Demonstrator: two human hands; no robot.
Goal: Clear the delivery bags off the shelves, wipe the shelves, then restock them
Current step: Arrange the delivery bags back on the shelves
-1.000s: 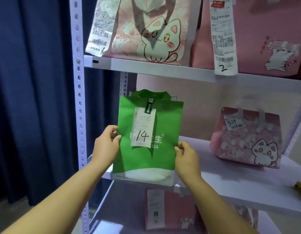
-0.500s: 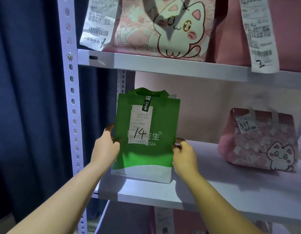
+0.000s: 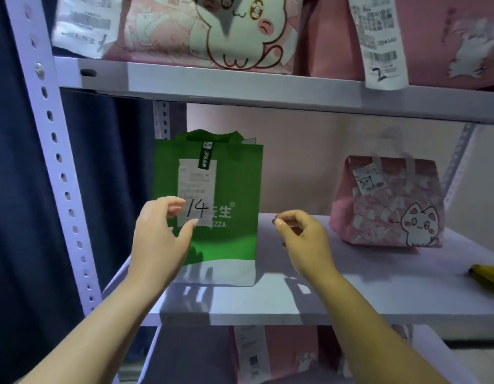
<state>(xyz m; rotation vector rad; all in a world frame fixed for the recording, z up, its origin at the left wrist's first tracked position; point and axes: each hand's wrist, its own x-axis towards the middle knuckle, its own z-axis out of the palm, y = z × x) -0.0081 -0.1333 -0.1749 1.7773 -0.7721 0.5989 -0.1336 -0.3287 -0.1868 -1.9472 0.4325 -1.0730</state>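
Note:
A green delivery bag [image 3: 229,187] with a receipt marked 14 stands upright at the left end of the middle shelf [image 3: 323,300]. My left hand [image 3: 159,234] hovers just in front of the bag's lower left, fingers apart, holding nothing. To the bag's right my right hand [image 3: 304,242] floats above the shelf, fingers loosely curled and apart from the bag. A pink cat-print bag [image 3: 387,203] tagged 3-4 stands further right on the same shelf.
Two pink cat bags with receipts, one [image 3: 218,31] and another [image 3: 451,37], fill the top shelf [image 3: 240,84]. Another pink bag [image 3: 273,353] lies on the shelf below. A yellow object [image 3: 487,275] rests at the right edge. A perforated upright [image 3: 54,162] and dark blue curtain [image 3: 15,217] stand left.
Both hands held the green bag by its sides and set it on the middle shelf. Now they have let go and drawn back a little; the bag stands alone.

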